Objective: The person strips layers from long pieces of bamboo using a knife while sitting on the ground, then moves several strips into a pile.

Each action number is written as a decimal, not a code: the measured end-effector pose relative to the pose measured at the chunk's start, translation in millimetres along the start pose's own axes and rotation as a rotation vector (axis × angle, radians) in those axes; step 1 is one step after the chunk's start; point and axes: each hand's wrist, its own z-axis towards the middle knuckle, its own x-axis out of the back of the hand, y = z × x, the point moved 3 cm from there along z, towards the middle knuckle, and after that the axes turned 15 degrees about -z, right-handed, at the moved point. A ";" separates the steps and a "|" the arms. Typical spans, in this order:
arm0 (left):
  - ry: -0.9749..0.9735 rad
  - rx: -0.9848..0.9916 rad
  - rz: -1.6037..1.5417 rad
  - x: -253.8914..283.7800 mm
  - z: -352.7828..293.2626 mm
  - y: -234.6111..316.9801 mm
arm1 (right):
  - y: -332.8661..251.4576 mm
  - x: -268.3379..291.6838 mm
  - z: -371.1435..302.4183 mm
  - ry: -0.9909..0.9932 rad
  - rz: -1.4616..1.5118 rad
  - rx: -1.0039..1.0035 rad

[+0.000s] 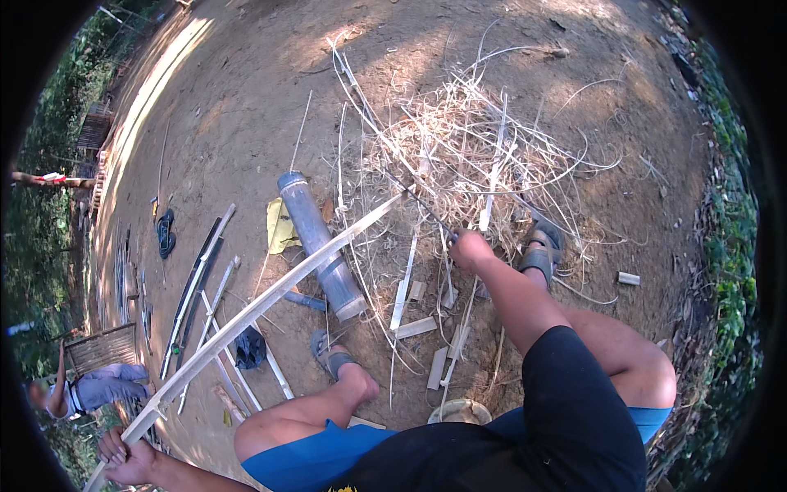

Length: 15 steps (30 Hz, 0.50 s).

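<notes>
My left hand [127, 461], at the lower left, is closed around the near end of a long pale bamboo strip [283, 285]. The strip slants up and away to the right, over a thick grey bamboo section [316, 238] on the ground. My right hand [469, 249] is closed on a thin, dark, knife-like tool [422, 202], its handle hidden in the fist. The tool crosses the strip's far end; whether they touch I cannot tell. Beyond both lies a tangled heap of thin bamboo shavings [459, 135].
Several short bamboo pieces [416, 328] lie between my sandalled feet. Split bamboo lengths [197, 287], a yellow cloth [281, 225] and a black bag [249, 348] lie to the left. A loose sandal [166, 234] is farther off. Another person [98, 387] is at the far left.
</notes>
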 end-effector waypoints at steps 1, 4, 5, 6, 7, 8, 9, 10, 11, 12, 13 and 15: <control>-0.010 -0.006 0.008 1.9 0.5 3.4 | -2.5 -1.7 0.8 0.039 -0.054 0.041; 0.172 0.002 -0.039 -14.0 -19.3 -18.0 | -6.7 -6.3 0.4 0.127 -0.178 0.106; 0.149 0.011 -0.021 -14.1 -17.9 -16.2 | 3.0 -8.1 7.9 0.091 -0.176 0.052; 0.127 0.020 -0.004 -11.2 -15.6 -13.6 | 13.6 -8.8 15.9 0.055 -0.174 -0.003; 0.103 0.026 0.023 -14.8 -13.4 -12.0 | 13.4 -9.1 18.9 0.012 -0.171 -0.052; 0.091 0.026 0.022 -19.0 -12.1 -9.5 | 12.7 -10.2 18.5 0.045 -0.119 -0.040; 0.086 0.027 0.018 -20.9 -14.1 -9.6 | 11.0 -13.1 14.1 0.096 -0.111 0.001; 0.081 0.028 0.014 -22.5 -15.3 -10.8 | 9.3 -18.4 7.5 0.147 -0.102 0.041; 0.079 0.010 0.010 -17.4 -13.1 -5.6 | 7.5 -24.6 0.9 0.196 -0.093 0.082; 0.075 -0.005 0.005 -10.3 -7.6 -0.7 | 6.6 -33.2 -3.4 0.107 -0.094 0.139; 0.071 -0.021 -0.001 -3.6 -3.8 4.9 | 7.5 -32.9 2.4 0.099 -0.081 0.121; 0.148 -0.040 0.045 -0.9 -1.5 -3.2 | 13.3 -27.4 13.6 0.084 -0.058 0.072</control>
